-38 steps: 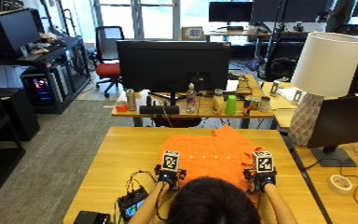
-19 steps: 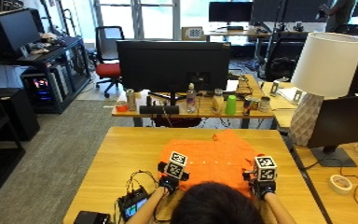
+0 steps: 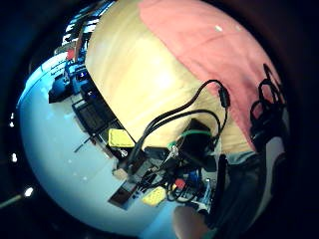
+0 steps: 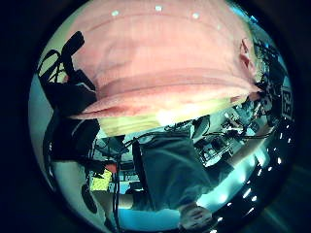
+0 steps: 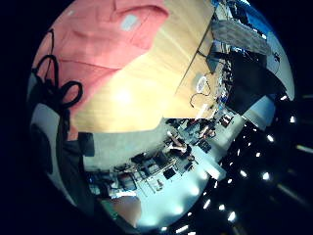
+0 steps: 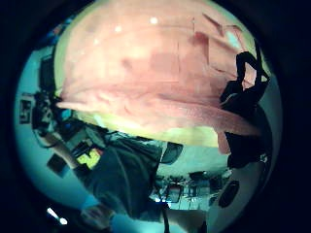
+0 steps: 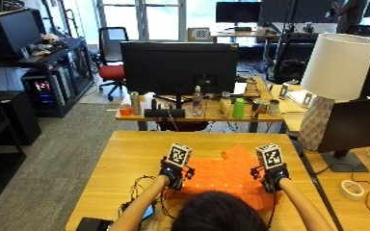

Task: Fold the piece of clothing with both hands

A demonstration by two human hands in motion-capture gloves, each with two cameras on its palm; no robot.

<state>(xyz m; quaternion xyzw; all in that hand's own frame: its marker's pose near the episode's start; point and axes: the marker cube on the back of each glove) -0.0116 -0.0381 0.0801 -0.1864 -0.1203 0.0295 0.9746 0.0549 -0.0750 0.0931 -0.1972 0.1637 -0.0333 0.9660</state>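
Wooden counter [image 7: 114,159], orange shirt [image 7: 233,171] lying near its front edge. Left hand [image 7: 172,174] and right hand [image 7: 271,176] at shirt's sides; finger state unclear from above. Thumb-side palm views alone reveal a lifted folded hem.

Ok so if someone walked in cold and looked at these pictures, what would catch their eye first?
The bright orange piece of clothing lying on the wooden table, right in front of the person. Next, the two black-gloved hands, the left hand and right hand, one at each side of it, gripping the cloth. Beyond the table, a big dark monitor stands on a far desk, and a white lamp is at the right.
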